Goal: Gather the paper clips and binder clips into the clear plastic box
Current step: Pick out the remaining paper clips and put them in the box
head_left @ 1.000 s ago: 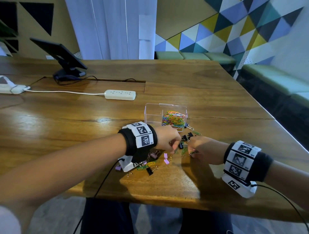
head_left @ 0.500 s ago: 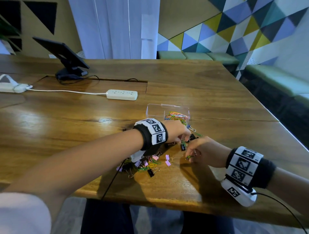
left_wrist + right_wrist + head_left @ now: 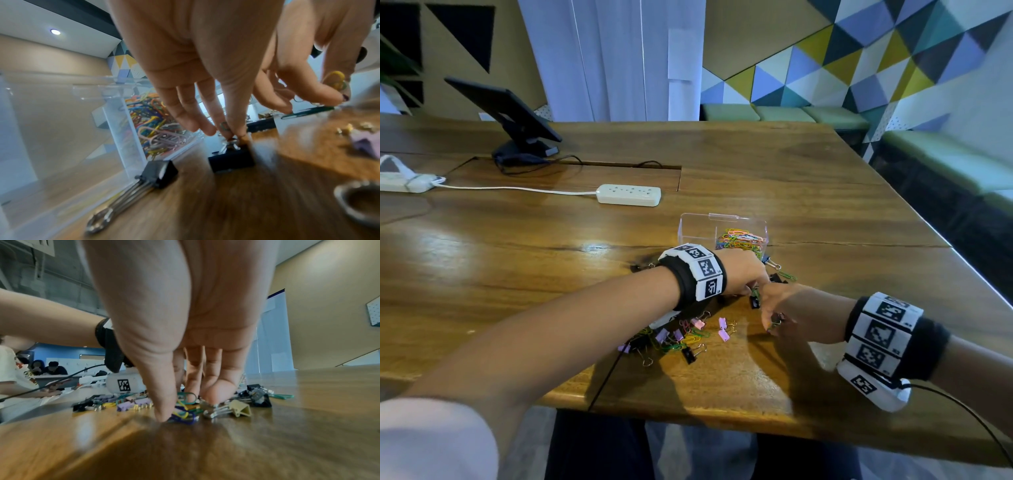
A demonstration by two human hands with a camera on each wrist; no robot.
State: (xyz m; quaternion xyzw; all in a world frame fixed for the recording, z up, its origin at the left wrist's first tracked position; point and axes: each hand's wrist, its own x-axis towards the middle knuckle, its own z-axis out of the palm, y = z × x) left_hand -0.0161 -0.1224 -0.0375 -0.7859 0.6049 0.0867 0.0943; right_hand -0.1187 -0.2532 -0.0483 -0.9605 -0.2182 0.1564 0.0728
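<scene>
The clear plastic box [image 3: 695, 226] stands open mid-table, part filled with coloured paper clips [image 3: 739, 241]. Just in front of it my left hand [image 3: 751, 277] pinches the wire handle of a black binder clip [image 3: 231, 160] that stands on the wood. A second black binder clip [image 3: 160, 173] lies flat against the box wall [image 3: 82, 116]. My right hand [image 3: 777, 318] is close beside the left, thumb and fingers pinched on a small bunch of purple, yellow and green paper clips [image 3: 183, 414]. A beige binder clip [image 3: 240, 408] lies by its fingers. More pink, purple and black clips [image 3: 681, 337] are scattered under my left wrist.
On the wooden table [image 3: 534, 281], a white power strip [image 3: 629, 194] with its cord lies behind the box, and a tablet on a stand [image 3: 517, 116] sits at the far left. The table's near edge [image 3: 688, 414] runs just below the clip pile.
My left hand has moved forward and right from the loose pile to the box front. The right hand has stayed nearly in place, pinching at paper clips.
</scene>
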